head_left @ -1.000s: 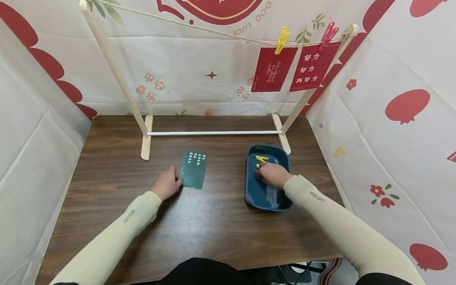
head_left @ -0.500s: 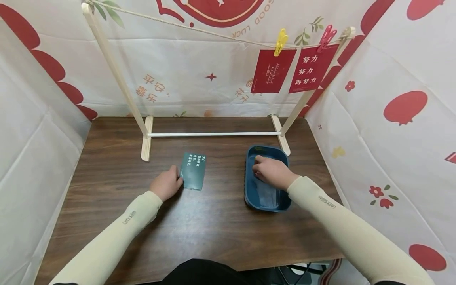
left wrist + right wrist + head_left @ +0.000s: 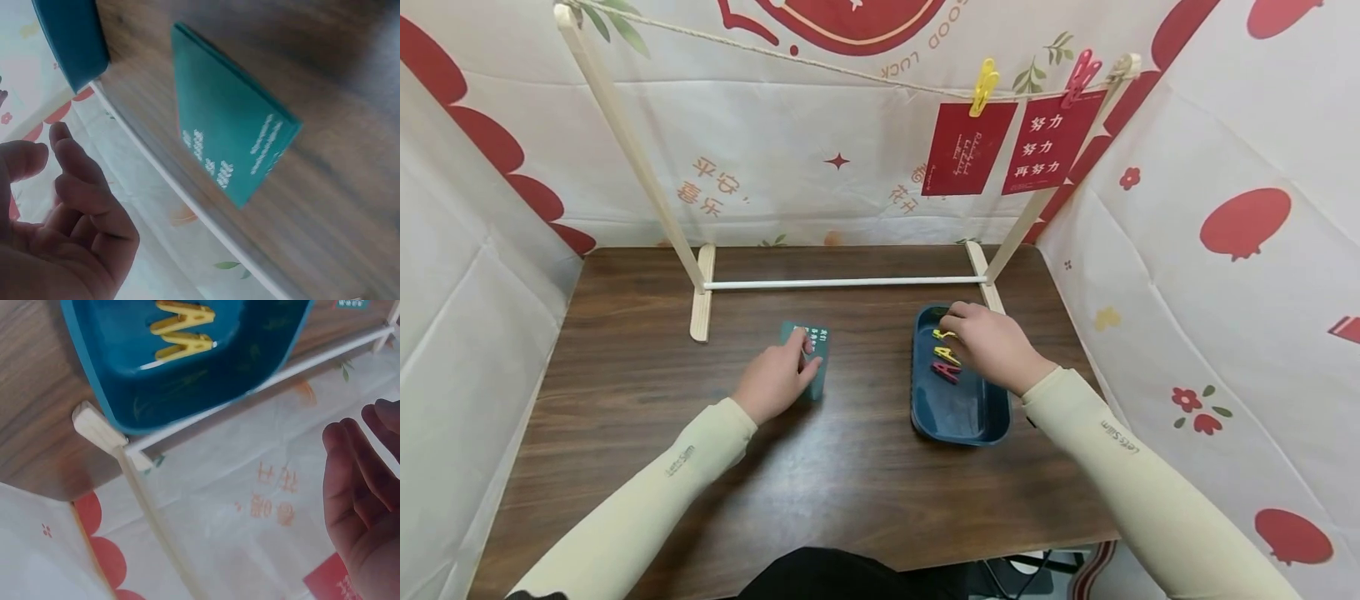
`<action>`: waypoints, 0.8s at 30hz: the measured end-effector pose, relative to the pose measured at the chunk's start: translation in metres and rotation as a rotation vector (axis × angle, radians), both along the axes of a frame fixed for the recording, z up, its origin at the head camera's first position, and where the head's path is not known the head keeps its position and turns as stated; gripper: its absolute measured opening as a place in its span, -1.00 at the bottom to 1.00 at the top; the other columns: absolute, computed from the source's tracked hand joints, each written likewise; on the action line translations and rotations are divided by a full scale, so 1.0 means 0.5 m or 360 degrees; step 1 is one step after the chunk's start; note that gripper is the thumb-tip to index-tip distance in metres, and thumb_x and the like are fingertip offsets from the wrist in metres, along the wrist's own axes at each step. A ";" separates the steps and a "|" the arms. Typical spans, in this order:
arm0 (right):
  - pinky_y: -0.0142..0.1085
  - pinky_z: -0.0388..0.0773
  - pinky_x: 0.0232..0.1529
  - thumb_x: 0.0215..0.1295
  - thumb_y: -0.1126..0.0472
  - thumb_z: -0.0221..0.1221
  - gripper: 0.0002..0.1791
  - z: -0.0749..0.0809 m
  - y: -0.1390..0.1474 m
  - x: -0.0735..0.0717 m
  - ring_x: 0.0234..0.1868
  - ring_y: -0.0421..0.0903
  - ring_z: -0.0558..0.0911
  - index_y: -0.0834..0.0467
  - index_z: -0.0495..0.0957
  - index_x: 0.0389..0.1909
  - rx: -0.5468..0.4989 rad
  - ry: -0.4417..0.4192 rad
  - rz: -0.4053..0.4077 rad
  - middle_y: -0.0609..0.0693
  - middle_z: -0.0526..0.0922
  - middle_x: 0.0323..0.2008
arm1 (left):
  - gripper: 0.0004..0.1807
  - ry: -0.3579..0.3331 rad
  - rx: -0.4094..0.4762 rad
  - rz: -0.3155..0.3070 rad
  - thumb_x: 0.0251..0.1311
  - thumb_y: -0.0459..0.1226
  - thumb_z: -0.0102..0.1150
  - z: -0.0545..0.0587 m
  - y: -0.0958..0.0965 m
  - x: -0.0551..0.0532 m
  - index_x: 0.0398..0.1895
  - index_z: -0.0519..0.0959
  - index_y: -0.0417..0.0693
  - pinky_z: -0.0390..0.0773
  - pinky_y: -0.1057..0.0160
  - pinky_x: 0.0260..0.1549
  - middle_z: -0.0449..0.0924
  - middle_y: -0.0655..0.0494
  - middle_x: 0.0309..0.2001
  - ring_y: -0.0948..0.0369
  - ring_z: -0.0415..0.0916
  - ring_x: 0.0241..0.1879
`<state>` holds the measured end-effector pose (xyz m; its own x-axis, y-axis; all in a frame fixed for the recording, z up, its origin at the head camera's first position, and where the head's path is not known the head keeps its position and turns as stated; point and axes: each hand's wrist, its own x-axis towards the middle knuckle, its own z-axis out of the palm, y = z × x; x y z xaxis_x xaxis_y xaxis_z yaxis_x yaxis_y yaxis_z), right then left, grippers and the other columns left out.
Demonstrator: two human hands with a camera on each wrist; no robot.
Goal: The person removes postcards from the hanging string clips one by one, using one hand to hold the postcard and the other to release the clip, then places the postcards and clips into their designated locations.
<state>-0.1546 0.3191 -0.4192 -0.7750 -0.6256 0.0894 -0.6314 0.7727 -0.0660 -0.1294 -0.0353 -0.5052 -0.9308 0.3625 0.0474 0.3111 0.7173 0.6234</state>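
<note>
In the head view my left hand (image 3: 772, 382) is raised over a small stack of dark green cards with white writing (image 3: 816, 371), partly covering it. The left wrist view shows the green cards (image 3: 228, 112) lying on the table apart from the hand, whose thumb and forefinger have a gap between them. My right hand (image 3: 992, 346) is over the right side of a blue tray (image 3: 958, 421), fingers loosely bent with nothing seen between them. Inside the tray lie two yellow clothespins (image 3: 946, 356) and a red clothespin (image 3: 945, 371); the right wrist view shows the yellow clothespins (image 3: 182, 331) too.
A wooden frame with a white crossbar (image 3: 842, 284) stands at the back of the table. From its rope (image 3: 820, 60) hang two red cards, one on a yellow clothespin (image 3: 984, 87), the other on a pink clothespin (image 3: 1081, 79). Printed cloth (image 3: 1165, 333) walls surround the table.
My left hand has moved from the left edge of the green cards to over them. My right hand has lifted back from inside the tray, uncovering the clothespins.
</note>
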 end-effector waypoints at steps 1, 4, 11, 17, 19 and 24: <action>-0.05 0.74 -0.26 0.34 0.34 0.48 -0.82 0.008 0.004 -0.003 -0.23 0.01 0.69 0.23 0.76 -0.08 -0.0016 0.0001 -0.0014 0.09 0.68 -0.18 | -0.76 0.0030 0.0019 -0.0004 0.57 -0.23 0.28 0.004 0.003 -0.006 -0.02 0.43 -0.16 0.44 0.21 -0.62 0.59 0.16 -0.49 0.24 0.44 -0.65; -0.01 0.74 -0.26 0.37 0.34 0.45 -0.85 0.044 0.016 -0.016 -0.24 0.03 0.70 0.21 0.76 -0.09 -0.0081 0.0007 -0.0084 0.09 0.70 -0.18 | -0.76 0.0129 0.0096 -0.0028 0.57 -0.23 0.28 0.023 0.015 -0.033 -0.01 0.42 -0.15 0.51 0.17 -0.56 0.61 0.12 -0.43 0.22 0.48 -0.59; 0.08 0.73 -0.11 0.36 0.34 0.47 -0.79 0.201 0.021 -0.076 -0.20 0.16 0.73 0.31 0.73 -0.05 -0.0392 0.0228 -0.0200 0.22 0.75 -0.13 | -0.73 0.0253 0.0218 -0.0044 0.61 -0.19 0.23 0.114 0.079 -0.137 0.14 0.45 -0.14 0.59 0.10 -0.33 0.64 0.11 -0.27 0.16 0.57 -0.38; 0.04 0.69 -0.08 0.42 0.17 0.47 -0.72 0.333 -0.001 -0.102 -0.19 0.14 0.70 0.30 0.75 -0.05 -0.0494 0.0462 -0.0242 0.21 0.74 -0.12 | -0.68 0.0325 0.0293 -0.0068 0.61 -0.15 0.22 0.188 0.149 -0.208 0.21 0.47 -0.14 0.58 0.14 -0.23 0.62 0.12 -0.20 0.17 0.55 -0.29; -0.01 0.66 -0.07 0.45 0.13 0.45 -0.70 0.360 -0.009 -0.110 -0.17 0.12 0.69 0.30 0.76 -0.03 -0.0507 0.0521 -0.0262 0.20 0.75 -0.11 | -0.66 0.0340 0.0316 -0.0076 0.60 -0.15 0.24 0.203 0.166 -0.222 0.22 0.47 -0.14 0.59 0.17 -0.21 0.63 0.11 -0.19 0.18 0.56 -0.28; -0.20 0.57 0.02 0.52 0.12 0.38 -0.66 0.402 -0.034 -0.153 -0.14 0.07 0.68 0.28 0.74 0.11 -0.0638 0.0646 -0.0352 0.21 0.74 -0.01 | -0.49 0.0245 0.0403 -0.0045 0.58 -0.12 0.28 0.219 0.209 -0.262 0.41 0.38 -0.10 0.67 0.23 -0.12 0.69 0.04 0.02 0.20 0.63 -0.19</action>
